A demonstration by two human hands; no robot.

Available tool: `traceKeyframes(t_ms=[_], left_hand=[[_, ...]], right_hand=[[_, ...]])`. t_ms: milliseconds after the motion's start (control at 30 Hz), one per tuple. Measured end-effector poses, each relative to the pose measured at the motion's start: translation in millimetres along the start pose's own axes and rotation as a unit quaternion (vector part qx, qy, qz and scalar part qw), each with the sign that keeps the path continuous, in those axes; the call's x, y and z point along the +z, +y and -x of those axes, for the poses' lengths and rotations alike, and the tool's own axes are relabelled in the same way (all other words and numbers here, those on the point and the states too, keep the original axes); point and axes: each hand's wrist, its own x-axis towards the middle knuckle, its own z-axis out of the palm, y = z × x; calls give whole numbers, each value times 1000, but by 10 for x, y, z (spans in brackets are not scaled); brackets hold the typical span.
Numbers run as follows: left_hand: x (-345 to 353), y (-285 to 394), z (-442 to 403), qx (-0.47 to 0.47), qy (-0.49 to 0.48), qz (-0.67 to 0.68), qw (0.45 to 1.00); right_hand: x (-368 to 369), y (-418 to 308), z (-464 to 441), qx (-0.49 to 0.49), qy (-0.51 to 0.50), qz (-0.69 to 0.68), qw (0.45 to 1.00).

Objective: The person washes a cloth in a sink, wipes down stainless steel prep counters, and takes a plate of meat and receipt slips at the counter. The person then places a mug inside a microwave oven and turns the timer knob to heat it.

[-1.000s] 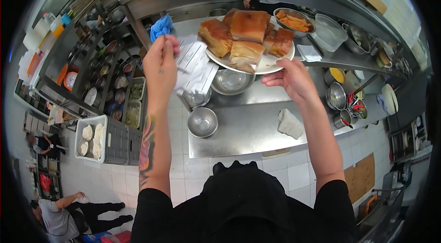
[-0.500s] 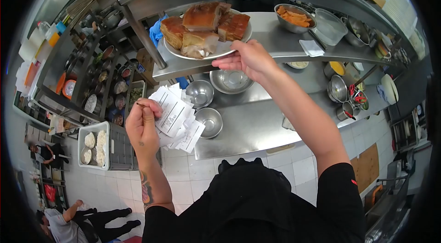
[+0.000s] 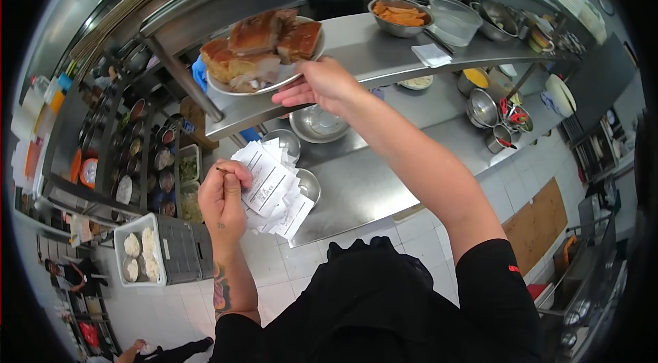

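A bunch of white paper slips [image 3: 269, 187] is pinched in my left hand [image 3: 225, 197], below the steel shelf's left end. A thin brown item, too small to name, also shows at its fingertips. My right hand [image 3: 321, 86] grips the near right rim of a white plate [image 3: 241, 92], thumb on top and fingers beneath. On the plate lie several large browned pieces of meat [image 3: 253, 35]. The plate is at the left end of the steel shelf [image 3: 370, 54]; whether it rests on it is hard to tell.
A bowl of orange strips [image 3: 401, 16], a clear tub [image 3: 455, 19] and a folded white cloth [image 3: 432, 55] sit along the shelf. Steel bowls [image 3: 319, 123] stand beneath. A grey crate [image 3: 185, 251] is at lower left, near another person's arm [image 3: 130, 352].
The plate has moved left along the shelf with my right hand on it. My left hand has come down with the slips, away from the plate. The view has turned somewhat.
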Motion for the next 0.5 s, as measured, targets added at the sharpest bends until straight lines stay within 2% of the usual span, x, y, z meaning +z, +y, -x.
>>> traceKeyframes(t_ms=[133,233,267,300,333,367,433,467,500], left_hand=[[129,-11,-12,-19,-27,13,999],[231,-37,-39,-12,-44,23,999],[273,-33,-52,-4,-44,25,999],[326,-5,-64,-10,-44,23,999],[396,24,-94,-10,-45,29,999],[471,61,-121,-4,-54,35,998],[663,113,-185,5,-69,51,996],[781,142,-231,5,-69,50,996],[909,173,-282,13,-75,60,995]], right_hand=[[-124,-151,233,39,-26,-3,999],[-456,-308,659,-38,28,113,992],[-678,-378,777,-98,70,186,975],[-930,-458,884,-155,109,257,948],[-1194,-537,959,-233,208,333,890],[-1561,-619,967,-314,314,448,776],[-2115,-908,1037,-351,435,565,607],[-2290,-1012,1040,-352,435,564,607],[-2450,-1098,1037,-299,440,594,603]])
